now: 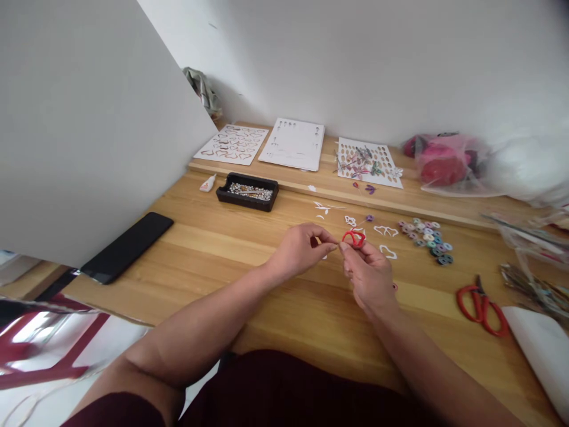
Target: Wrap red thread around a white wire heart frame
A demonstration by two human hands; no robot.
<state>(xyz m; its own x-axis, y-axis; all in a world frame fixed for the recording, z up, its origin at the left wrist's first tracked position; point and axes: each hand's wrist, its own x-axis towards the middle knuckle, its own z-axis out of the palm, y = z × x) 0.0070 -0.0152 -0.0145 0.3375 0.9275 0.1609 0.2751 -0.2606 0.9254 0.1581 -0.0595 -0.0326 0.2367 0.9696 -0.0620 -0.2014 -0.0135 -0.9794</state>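
Note:
Between the thumb and fingers of my right hand (370, 273) is a small red looped piece (354, 238), shaped like a petal or butterfly outline. My left hand (302, 248) is closed in a pinch at the left side of that piece; whatever is between its fingertips is too small to make out. White cut-out outlines (388, 252) lie on the wooden table (213, 255) just beyond my right hand. A purple flower-like piece on a thin stem (370, 218) rests among them.
Several thread spools (429, 236) and red-handled scissors (482, 308) lie to the right. A black tray of beads (247, 193), a small glue bottle (207, 183) and a black phone (128, 246) are at left. Patterned sheets (293, 144) line the raised back ledge.

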